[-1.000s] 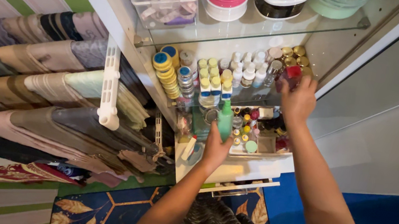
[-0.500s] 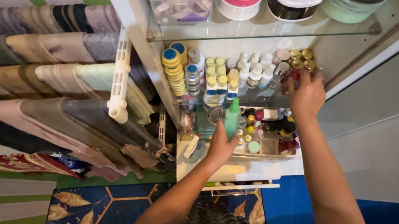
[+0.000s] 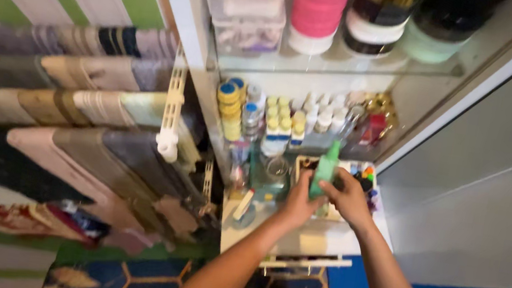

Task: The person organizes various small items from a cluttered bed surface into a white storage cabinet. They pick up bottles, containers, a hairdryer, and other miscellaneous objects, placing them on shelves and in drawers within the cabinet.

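Both hands were closed together on one green bottle [image 3: 324,168]; the left hand [image 3: 297,202] was wrapped about its lower body from the near left, and the right hand [image 3: 348,196] was pressed against its right side; neither was the nearer, both being in touch with it. The bottle was held upright, its long axis running near to far, cap pointed toward the far glass shelf [image 3: 310,147]; it was kept just above a tray of small items [image 3: 367,175] on the white cabinet ledge [image 3: 324,233]. One green bottle was counted; on the glass shelf beyond, several rows of small white bottles [image 3: 318,116] were seen, too blurred to be counted; one stack of yellow-and-blue lidded tins [image 3: 229,107] stood at far left; folded fabrics [image 3: 70,108] lay stacked well to the left.
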